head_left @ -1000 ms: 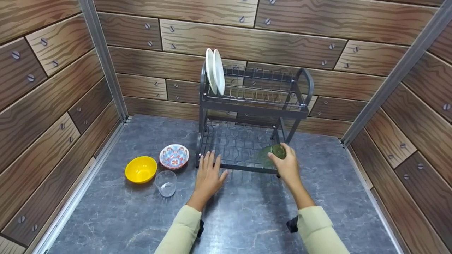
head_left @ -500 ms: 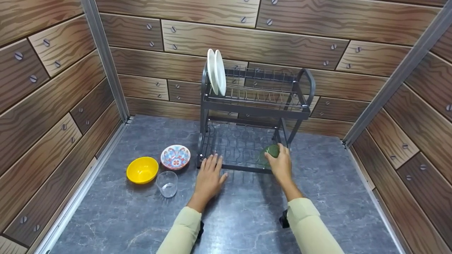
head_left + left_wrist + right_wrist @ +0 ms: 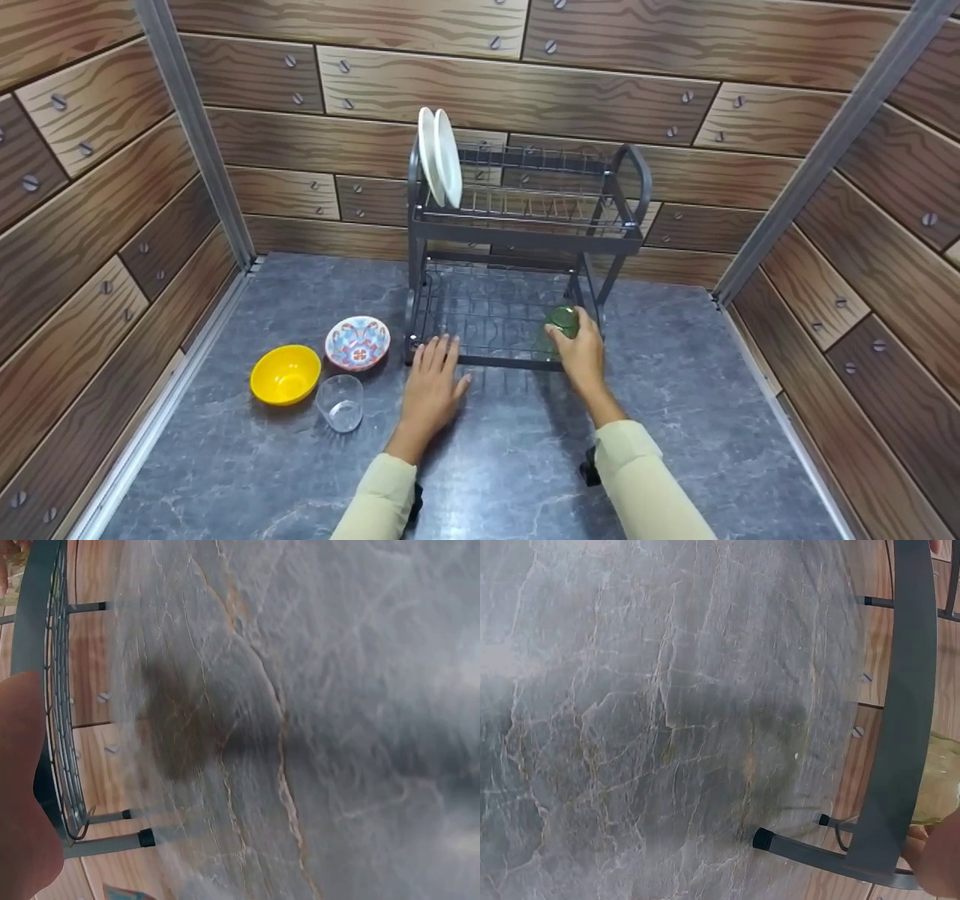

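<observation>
While right hand (image 3: pixel 583 358) gripped green tumbler (image 3: pixel 562 321) at dish rack (image 3: pixel 525 237), right of center, left hand (image 3: pixel 430 390) lay straight-fingered on lower rail (image 3: pixel 510 363); clear tumbler (image 3: pixel 341 405), yellow bowl (image 3: pixel 285 375) stood lower left.

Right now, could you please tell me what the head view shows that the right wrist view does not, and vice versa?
Only the head view shows the yellow bowl, patterned bowl, clear glass and two white plates on the rack. Only the right wrist view shows black caps on the rack's feet, and wall visible beneath its lower tier. Both share the rack, wall, marbled surface, right hand and green glass, the last two cropped in the wrist view.
</observation>
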Available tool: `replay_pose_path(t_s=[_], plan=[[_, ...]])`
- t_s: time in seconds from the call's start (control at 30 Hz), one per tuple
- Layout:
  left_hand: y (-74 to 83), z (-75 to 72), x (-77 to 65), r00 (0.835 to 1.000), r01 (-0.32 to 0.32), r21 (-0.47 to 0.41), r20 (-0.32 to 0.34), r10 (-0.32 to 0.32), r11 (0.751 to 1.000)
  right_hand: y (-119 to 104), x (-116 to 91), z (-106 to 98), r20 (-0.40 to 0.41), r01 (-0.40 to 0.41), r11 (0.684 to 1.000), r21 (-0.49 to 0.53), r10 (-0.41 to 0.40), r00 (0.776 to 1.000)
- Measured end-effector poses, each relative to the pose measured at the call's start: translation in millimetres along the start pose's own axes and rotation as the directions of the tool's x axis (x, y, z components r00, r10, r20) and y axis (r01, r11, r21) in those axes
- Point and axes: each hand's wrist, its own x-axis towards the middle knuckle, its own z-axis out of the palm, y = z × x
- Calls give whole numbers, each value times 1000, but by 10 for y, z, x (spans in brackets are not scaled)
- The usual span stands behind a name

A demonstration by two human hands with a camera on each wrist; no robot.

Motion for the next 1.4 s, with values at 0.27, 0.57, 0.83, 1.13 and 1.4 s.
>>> replay_pose_path(t_s=[0.27, 0.57, 0.83, 1.13, 1.4], plan=[[-33, -40, 38, 1000, 12, 6, -21, -12, 1000, -48, 186, 88, -7, 14, 1000, -2, -14, 1000], [-26, 23, -8, 998, -37, 31, -56, 38, 999, 44, 377, 214, -48, -23, 997, 74, 26, 999], [-41, 47, -41, 996, -36, 32, -86, 38, 999, 59, 504, 329, -28, -65, 998, 15, 65, 997], [11, 75, -59, 995, -37, 58, -92, 42, 998, 113, 671, 367, 7, -97, 995, 28, 97, 995], [-40, 13, -37, 999, -16, 69, -35, 19, 998, 98, 887, 479, -18, -91, 994, 61, 92, 996]])
